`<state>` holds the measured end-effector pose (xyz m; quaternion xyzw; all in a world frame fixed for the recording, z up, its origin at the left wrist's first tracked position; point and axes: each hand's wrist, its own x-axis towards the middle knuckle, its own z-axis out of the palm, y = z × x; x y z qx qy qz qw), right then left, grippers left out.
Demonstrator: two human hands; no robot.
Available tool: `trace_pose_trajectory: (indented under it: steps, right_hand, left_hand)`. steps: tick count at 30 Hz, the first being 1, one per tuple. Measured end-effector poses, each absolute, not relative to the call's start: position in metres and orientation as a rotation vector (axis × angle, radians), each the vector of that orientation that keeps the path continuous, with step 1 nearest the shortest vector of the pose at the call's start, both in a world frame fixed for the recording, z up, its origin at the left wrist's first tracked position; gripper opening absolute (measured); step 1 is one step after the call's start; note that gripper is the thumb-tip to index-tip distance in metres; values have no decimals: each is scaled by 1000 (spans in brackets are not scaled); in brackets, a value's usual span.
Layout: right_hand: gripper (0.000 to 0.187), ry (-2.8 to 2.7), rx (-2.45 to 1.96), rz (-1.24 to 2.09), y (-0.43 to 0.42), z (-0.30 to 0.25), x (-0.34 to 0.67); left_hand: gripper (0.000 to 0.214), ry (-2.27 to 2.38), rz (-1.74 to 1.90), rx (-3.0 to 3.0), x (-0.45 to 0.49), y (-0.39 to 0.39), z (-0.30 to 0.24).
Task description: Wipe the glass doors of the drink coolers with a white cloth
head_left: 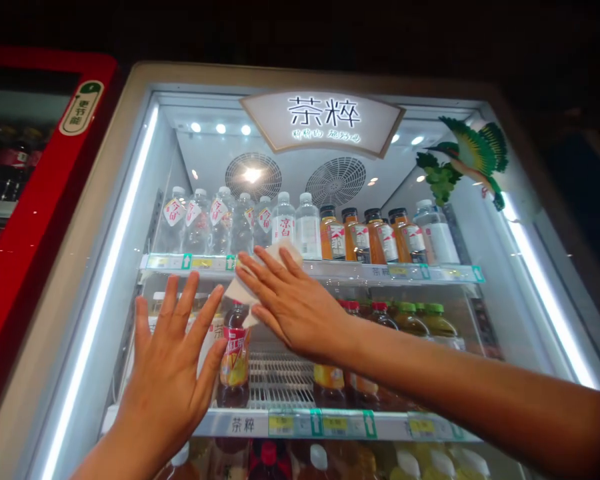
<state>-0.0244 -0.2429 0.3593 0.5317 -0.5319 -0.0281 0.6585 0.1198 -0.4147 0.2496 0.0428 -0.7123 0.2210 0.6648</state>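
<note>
A lit drinks fridge with a glass door (280, 303) stands in front of me. My left hand (167, 357) is at the lower left with its fingers spread and nothing in it; the palm faces the glass, and I cannot tell if it touches. Under my right hand (300, 303) lies a white tissue (240, 291), held flat against the door by outstretched fingers. Its corners stick out left of and above the fingers. Behind the glass, near both hands, are a bottle with a red label (235, 353) and the upper shelf edge (350, 270).
Clear water bottles (197, 220) and black-capped amber bottles (377, 237) line the top shelf. A lower shelf (255, 423) carries price tags. Above is a lit sign (325, 123), with a bird decoration (473, 153) at right. A red fridge (45, 247) adjoins on the left.
</note>
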Motion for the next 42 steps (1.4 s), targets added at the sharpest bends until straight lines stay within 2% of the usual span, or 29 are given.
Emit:
trace_pose_trajectory:
  steps: [5,10,15,21,26,31,36,42]
  right_hand:
    - [62,-1499,945,139,-205,416,-51]
    - [62,-1322,1069,0,-162,412,-89]
    - [64,-1520,895,177,-109,420,-126]
    - [68,-1363,1034,20,-57,399,-161]
    - [71,-1547,874,318,2,407,-207]
    - [67,-1422,1065,167,32,374,-225]
    - [69,-1553,913,352,62,365,-243]
    - [68,-1457,1093,153,73,342,-240]
  left_hand:
    - [65,-1600,526,60,105,-395,269]
    - [63,-1590,517,-59,81,-363,301]
    - [61,-1578,526,-145,51,-314,323]
    - [61,-1571,532,-211,12,-252,325]
    - [62,-1581,538,-229,-18,-213,320]
    - [63,-1597,553,-225,-39,-181,312]
    - [61,-1631,575,-210,-51,-158,305]
    - [61,-1654,598,-202,-58,-144,298]
